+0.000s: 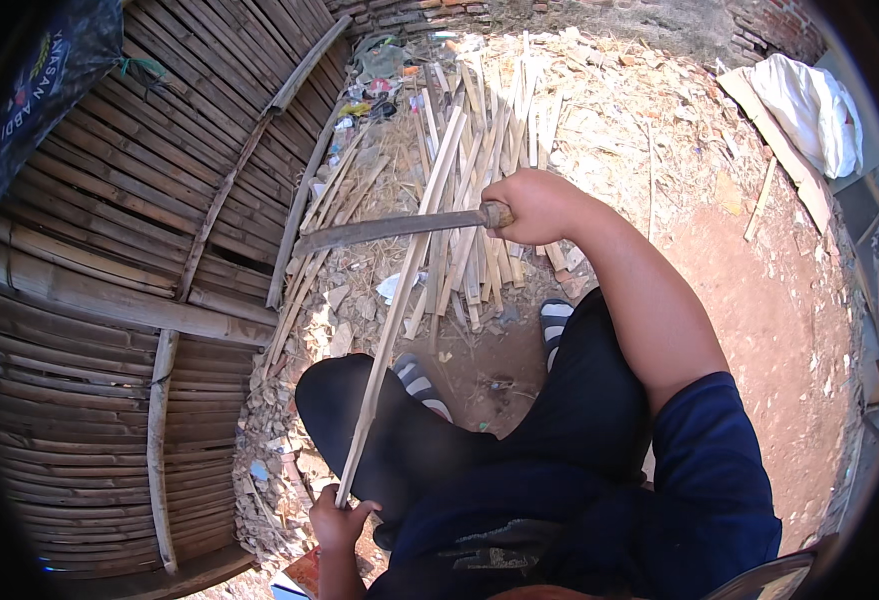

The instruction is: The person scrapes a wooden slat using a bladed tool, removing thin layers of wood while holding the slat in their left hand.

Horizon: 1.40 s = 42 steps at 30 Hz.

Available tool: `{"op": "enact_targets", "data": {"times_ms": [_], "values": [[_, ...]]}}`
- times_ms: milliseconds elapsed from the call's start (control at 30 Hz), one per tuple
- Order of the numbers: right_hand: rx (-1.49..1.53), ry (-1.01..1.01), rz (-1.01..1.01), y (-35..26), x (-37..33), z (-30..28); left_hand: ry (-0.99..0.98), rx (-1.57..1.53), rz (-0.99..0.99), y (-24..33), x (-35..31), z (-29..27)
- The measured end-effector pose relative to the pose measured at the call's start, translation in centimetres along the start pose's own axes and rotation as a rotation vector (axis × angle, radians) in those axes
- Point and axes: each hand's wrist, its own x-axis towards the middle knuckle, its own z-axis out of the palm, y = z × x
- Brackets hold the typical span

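Observation:
A long pale bamboo strip [390, 335] slants up and away from my left hand [336, 524], whose fingers close round its near end. It passes beside my bent left knee. My right hand [535, 205] is closed round the wooden handle of a machete [385, 232], held out ahead with the dark blade pointing left. The blade crosses the strip's upper part; whether the edge bites into the wood I cannot tell. Beyond the blade, a loose pile of split bamboo strips [495, 130] lies on the ground.
A bamboo-slat wall [90, 270] runs along the left, with a dark printed sheet [55, 85] hanging on it. More strips [335, 205] lie at its foot. Both my sandaled feet [554, 322] rest on the dirt. A white sack [810, 110] stands far right, near a brick wall [600, 20].

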Motion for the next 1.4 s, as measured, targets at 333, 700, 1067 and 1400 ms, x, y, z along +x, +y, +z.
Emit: {"op": "enact_targets", "data": {"times_ms": [333,700,1067,1400], "values": [[-0.1,-0.088,-0.17,-4.3,-1.9,1.2,-0.043,0.017,-0.021,1.8,0.3,-1.0],[0.164,0.197,0.185,4.3,0.5,0.2,-0.023,0.03,-0.011,0.9,0.4,-0.5],[-0.088,-0.289,-0.24,-5.7,-1.5,1.8,-0.041,0.038,-0.054,1.4,0.1,-1.0],[0.213,0.152,0.276,4.6,0.2,0.4,-0.076,0.011,-0.074,1.4,0.6,-1.1]]}}
